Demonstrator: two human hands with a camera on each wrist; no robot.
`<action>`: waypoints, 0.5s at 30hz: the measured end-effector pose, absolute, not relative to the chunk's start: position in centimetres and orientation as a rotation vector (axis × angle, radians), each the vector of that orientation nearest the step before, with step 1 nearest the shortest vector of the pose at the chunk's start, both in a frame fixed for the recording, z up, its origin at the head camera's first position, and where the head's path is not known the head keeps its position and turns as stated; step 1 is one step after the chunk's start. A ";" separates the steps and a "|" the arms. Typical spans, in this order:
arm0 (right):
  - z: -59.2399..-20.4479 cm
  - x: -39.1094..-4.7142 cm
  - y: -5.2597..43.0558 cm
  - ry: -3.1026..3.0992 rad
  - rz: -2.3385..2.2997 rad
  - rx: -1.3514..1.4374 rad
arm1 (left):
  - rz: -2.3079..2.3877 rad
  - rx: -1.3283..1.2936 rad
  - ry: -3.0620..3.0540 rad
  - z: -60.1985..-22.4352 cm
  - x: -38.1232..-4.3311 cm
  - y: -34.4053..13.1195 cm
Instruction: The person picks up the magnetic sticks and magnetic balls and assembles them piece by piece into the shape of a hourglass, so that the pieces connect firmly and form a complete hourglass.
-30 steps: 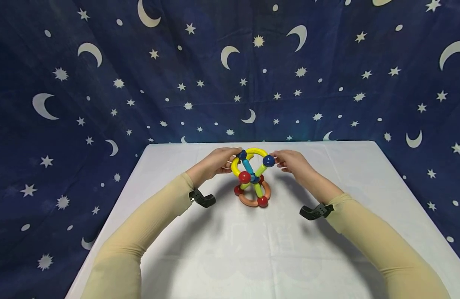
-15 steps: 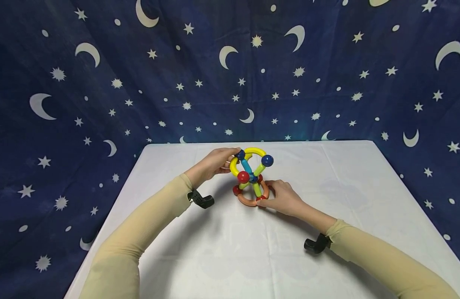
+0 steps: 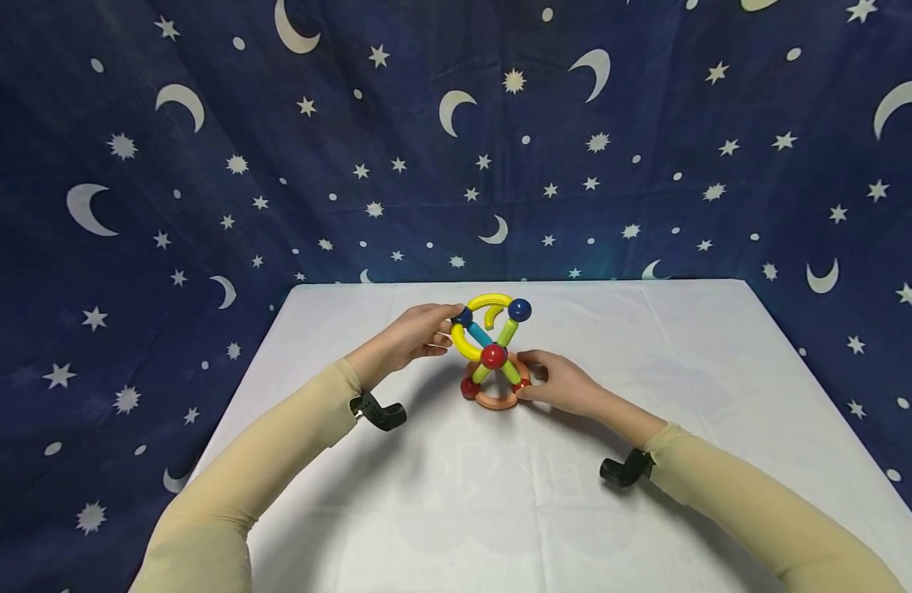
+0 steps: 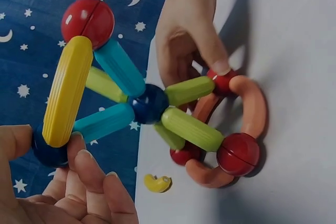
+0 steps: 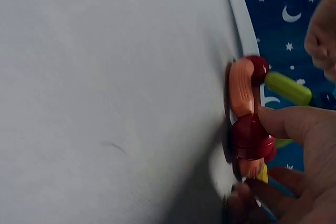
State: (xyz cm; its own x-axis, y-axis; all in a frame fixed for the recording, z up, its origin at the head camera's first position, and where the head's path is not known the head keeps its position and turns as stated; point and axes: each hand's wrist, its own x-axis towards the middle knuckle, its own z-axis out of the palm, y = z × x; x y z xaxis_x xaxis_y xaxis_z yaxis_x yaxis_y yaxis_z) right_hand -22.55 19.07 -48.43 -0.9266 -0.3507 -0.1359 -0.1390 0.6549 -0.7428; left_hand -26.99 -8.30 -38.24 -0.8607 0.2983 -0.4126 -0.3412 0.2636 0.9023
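Observation:
A magnetic ball-and-rod model (image 3: 494, 356) stands on the table. Its base is a ring of orange curved rods (image 4: 254, 108) joined by red balls (image 4: 239, 153). Green rods (image 4: 193, 129) rise from there to a central blue ball (image 4: 149, 103), and blue and green rods spread above it. Yellow curved rods (image 4: 68, 93) link the upper balls. My left hand (image 3: 414, 336) pinches the dark blue ball (image 4: 50, 148) at the upper left between thumb and fingers. Low on the right side, my right hand (image 3: 563, 383) grips a red ball (image 5: 252, 136) of the base ring, thumb on top.
A loose yellow curved rod (image 4: 157, 183) lies on the white-covered table (image 3: 441, 511) behind the model. The dark blue star-and-moon cloth (image 3: 396, 148) hangs along the table's back and sides.
My right hand has come down from the upper right blue ball to the base ring's red ball. The model has turned a little, its upper part shifting left with my left hand.

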 end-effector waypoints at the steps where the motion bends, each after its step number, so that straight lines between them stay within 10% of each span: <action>1: -48.5 -22.8 19.1 2.588 -1.158 -0.399 | 1.644 -0.049 2.019 -38.2 -26.8 -8.6; 15: -48.7 -27.1 17.8 2.435 -1.228 -0.581 | 1.707 -0.111 1.825 -38.2 -23.8 -10.6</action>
